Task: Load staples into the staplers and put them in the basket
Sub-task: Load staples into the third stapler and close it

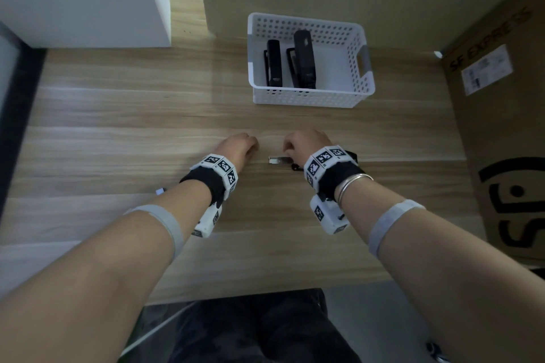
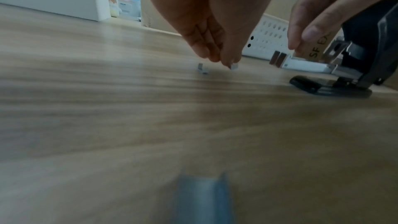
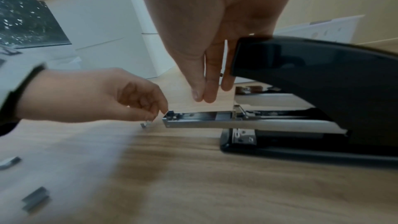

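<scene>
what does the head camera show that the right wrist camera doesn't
Only the head view shows two black staplers lying inside the white basket and the cardboard box on the right. Only the right wrist view shows loose staple strips on the table and the metal staple tray's open inside. Both show the left hand, the right hand and the tray sticking out.

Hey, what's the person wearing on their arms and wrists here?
Both forearms are bare. Each wrist carries a black strap ringed with white blocks printed with black square markers, plus a white camera housing under the wrist. A pale grey band circles each forearm, and the right wrist also has thin silver bangles.
</scene>
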A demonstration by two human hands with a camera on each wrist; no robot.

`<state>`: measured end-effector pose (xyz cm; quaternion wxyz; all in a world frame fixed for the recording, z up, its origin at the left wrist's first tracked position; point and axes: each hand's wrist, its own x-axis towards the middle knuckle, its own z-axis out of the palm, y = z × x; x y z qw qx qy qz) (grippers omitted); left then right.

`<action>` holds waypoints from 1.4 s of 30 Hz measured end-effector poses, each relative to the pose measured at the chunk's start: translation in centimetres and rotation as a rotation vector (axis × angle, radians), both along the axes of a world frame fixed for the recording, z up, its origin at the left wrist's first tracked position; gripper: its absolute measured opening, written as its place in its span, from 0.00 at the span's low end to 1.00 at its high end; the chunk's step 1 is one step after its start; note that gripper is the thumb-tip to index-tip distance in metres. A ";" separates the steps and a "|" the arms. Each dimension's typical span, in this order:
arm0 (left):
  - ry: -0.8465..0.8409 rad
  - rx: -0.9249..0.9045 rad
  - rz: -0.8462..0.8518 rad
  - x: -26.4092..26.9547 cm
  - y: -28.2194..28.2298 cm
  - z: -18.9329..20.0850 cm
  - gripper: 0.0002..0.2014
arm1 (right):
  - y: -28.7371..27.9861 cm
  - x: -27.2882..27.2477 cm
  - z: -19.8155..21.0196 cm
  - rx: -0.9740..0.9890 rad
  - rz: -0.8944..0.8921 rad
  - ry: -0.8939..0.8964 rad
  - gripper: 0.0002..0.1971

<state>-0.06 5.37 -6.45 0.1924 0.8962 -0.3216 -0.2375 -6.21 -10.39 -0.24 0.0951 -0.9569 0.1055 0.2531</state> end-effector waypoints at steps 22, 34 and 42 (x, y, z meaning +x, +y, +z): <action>0.090 -0.257 0.202 -1.5 -2.2 1.1 0.06 | 0.3 -0.7 -0.2 -0.013 0.048 -0.116 0.10; 0.169 -0.075 0.137 -2.2 -2.3 0.7 0.13 | 0.6 -0.9 -1.0 -0.174 0.199 -0.045 0.12; 0.168 -0.069 0.115 -2.1 -2.2 0.6 0.13 | 0.5 0.0 -1.1 -0.192 0.193 0.034 0.11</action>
